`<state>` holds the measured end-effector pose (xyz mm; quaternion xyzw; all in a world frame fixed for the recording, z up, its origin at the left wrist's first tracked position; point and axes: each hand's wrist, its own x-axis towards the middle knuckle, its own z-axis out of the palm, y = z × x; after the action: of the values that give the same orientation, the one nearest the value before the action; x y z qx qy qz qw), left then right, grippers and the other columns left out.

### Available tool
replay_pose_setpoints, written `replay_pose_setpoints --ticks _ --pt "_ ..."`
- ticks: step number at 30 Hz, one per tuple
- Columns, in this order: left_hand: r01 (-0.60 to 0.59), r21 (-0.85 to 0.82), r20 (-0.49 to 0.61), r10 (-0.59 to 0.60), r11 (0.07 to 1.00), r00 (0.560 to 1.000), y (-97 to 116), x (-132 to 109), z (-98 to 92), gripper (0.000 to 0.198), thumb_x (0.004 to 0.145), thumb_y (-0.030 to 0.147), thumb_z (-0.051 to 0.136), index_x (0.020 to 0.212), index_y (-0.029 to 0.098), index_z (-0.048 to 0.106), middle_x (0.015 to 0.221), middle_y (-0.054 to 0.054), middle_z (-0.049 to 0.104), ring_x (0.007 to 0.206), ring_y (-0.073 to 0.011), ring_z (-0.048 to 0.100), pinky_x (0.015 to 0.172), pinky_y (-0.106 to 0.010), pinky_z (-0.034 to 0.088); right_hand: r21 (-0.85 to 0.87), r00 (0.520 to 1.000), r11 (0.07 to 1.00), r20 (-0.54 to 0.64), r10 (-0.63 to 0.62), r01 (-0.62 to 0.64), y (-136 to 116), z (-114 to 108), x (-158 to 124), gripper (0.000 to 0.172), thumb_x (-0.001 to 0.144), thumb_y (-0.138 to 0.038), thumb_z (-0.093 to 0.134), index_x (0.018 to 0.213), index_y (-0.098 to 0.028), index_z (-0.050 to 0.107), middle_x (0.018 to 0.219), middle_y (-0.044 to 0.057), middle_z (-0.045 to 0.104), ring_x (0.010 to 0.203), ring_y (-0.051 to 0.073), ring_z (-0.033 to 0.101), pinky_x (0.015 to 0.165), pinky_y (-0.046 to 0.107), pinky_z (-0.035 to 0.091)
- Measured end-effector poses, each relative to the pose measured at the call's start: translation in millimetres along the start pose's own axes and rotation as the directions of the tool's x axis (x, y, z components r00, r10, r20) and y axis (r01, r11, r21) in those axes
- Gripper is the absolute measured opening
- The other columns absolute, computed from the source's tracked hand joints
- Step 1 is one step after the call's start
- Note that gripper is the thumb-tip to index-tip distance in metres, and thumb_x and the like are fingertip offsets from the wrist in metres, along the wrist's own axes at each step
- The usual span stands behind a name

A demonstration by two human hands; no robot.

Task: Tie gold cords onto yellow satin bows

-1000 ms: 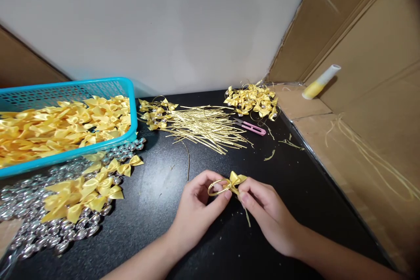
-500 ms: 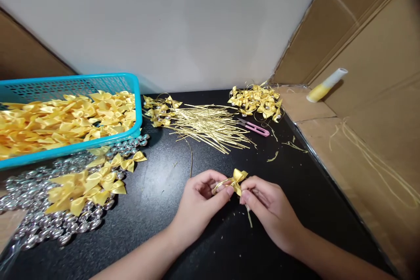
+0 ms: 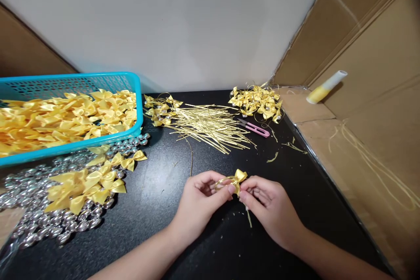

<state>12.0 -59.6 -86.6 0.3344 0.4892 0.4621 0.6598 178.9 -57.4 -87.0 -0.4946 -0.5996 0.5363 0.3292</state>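
Note:
A small yellow satin bow [image 3: 239, 177] with a loop of gold cord [image 3: 223, 182] is held between both hands over the black table [image 3: 157, 192]. My left hand [image 3: 198, 203] pinches the cord loop and the bow's left side with thumb and forefinger. My right hand [image 3: 267, 210] pinches the bow's right side, and a short gold cord end [image 3: 249, 218] hangs below its fingers. Both hands are closed on the piece.
A turquoise basket [image 3: 108, 81] of yellow bows stands at the left, with loose bows [image 3: 88, 181] on silver beads [image 3: 36, 223] before it. Cut gold cords [image 3: 210, 124], pink snips [image 3: 254, 127] and finished bows [image 3: 257, 101] lie behind. Cardboard [image 3: 367, 109] with a yellow-white tube [image 3: 324, 87] borders the right.
The gold loop has been drawn smaller and tighter against the bow. Both hands stay together at the same spot; the view has shifted slightly.

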Motion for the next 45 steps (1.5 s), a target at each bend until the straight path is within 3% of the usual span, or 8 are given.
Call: replay_pose_setpoints --ticks 5,12,21,35,45 --pt "0.012 -0.003 -0.014 -0.012 1.0 1.0 -0.3 0.6 -0.8 0.018 0.067 0.028 0.079 0.068 0.015 0.068 0.06 0.0 0.067 0.056 -0.0103 0.059 0.058 -0.022 0.049 -0.032 1.0 0.999 -0.015 -0.013 0.012 -2.2 -0.4 0.3 0.009 0.082 -0.021 0.06 0.075 -0.017 0.064 0.068 0.002 0.065 0.062 0.014 0.061 0.058 0.023 0.051" --pt "-0.017 0.02 0.023 0.016 1.0 1.0 0.3 0.8 -2.1 0.019 0.071 0.03 0.076 0.065 0.015 0.067 0.058 0.001 0.065 0.056 -0.0099 0.058 0.06 -0.021 0.048 -0.02 1.0 1.0 -0.011 -0.018 0.018 -0.2 -0.6 1.0 0.009 0.082 -0.021 0.06 0.076 -0.017 0.064 0.069 0.002 0.066 0.064 0.014 0.063 0.06 0.024 0.052" --pt "0.005 -0.018 0.015 -0.005 1.0 1.0 -0.6 0.1 -1.5 0.014 0.067 0.024 0.079 0.071 0.015 0.069 0.063 0.001 0.068 0.057 -0.0083 0.058 0.058 -0.018 0.048 -0.003 1.0 1.0 0.002 -0.011 0.011 0.6 -1.6 0.4 0.008 0.082 -0.019 0.06 0.075 -0.017 0.063 0.071 0.001 0.066 0.067 0.014 0.064 0.064 0.024 0.052" --pt "-0.094 0.069 0.065 0.089 0.993 0.994 2.6 -3.4 -0.4 0.013 0.073 0.024 0.072 0.069 0.015 0.065 0.06 0.001 0.065 0.058 -0.0098 0.057 0.059 -0.019 0.046 0.012 1.0 1.0 0.014 -0.011 0.01 3.9 -2.3 -0.5 0.007 0.081 -0.018 0.061 0.075 -0.019 0.063 0.074 0.002 0.067 0.069 0.015 0.065 0.066 0.025 0.053" --pt "-0.208 0.2 0.034 0.206 0.957 0.978 -1.4 -5.6 0.9 0.011 0.074 0.022 0.068 0.068 0.015 0.061 0.064 0.0 0.063 0.061 -0.0116 0.055 0.059 -0.022 0.045 -0.049 0.999 0.998 0.034 -0.028 0.03 4.4 -2.8 -0.4 0.009 0.082 -0.019 0.06 0.073 -0.019 0.062 0.073 0.002 0.066 0.068 0.016 0.063 0.065 0.026 0.051"
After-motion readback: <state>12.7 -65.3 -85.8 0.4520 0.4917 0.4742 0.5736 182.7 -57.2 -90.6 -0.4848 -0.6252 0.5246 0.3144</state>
